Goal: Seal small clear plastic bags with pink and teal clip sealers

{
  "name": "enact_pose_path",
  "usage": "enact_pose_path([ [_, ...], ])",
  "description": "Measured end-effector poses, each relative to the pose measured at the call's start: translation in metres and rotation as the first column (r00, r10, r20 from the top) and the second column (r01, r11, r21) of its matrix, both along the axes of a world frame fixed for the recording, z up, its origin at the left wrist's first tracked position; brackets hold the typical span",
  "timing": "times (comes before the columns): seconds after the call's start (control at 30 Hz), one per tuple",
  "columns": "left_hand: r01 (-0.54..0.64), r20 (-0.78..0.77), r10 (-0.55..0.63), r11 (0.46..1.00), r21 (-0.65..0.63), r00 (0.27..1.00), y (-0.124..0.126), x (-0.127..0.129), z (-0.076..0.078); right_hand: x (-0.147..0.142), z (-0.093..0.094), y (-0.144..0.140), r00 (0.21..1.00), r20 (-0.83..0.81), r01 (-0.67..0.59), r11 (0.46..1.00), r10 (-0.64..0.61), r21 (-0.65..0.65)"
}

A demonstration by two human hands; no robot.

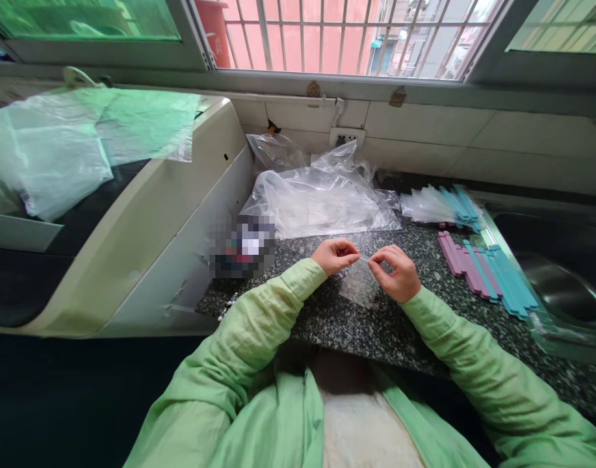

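Pinches a small clear plastic bag (360, 286) by its upper edge, with thumb and fingertips of the left hand (335, 255) at one side and of the right hand (396, 273) at the other — gripping on both sides, a narrow gap between. Holds it above the speckled countertop (327, 328), near the front edge; cannot tell of any contact between its lower end and the stone. Faces a heap of clear plastic (317, 201) beyond, by the wall. Has pink strips (452, 255) and blue strips (509, 283) to the right — beside the sink (568, 286). Wears green sleeves (259, 318).
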State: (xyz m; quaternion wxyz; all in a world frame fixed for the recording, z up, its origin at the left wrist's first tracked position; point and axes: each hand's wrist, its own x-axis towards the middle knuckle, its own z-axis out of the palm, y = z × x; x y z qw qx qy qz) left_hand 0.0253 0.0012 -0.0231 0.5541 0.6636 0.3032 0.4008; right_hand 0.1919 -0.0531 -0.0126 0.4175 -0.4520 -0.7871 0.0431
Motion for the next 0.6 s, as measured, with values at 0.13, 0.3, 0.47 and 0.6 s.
enact_pose_path([
  [0.13, -0.007, -0.015, 0.008, 0.997, 0.07, 1.0, -0.0006, -0.0001, 0.0015, -0.0006, 0.0014, -0.0004, 0.999, -0.031, -0.009, 1.0, 0.009, 0.0],
  [0.3, -0.004, -0.026, 0.007, 0.992, 0.127, 1.0, -0.0009, 0.0002, 0.0018, -0.0011, 0.0011, 0.0002, 1.0, -0.021, 0.001, 1.0, -0.001, 0.0],
  [0.47, 0.015, -0.035, -0.012, 0.996, 0.089, 0.999, 0.0009, 0.0001, -0.0022, -0.0005, 0.0003, 0.0008, 1.0, -0.012, 0.008, 1.0, -0.008, 0.007],
  [0.6, 0.065, -0.078, -0.062, 0.997, 0.03, 0.995, 0.0014, -0.0005, -0.0043, 0.001, 0.0016, 0.001, 0.998, -0.041, 0.046, 0.999, -0.044, 0.027],
])
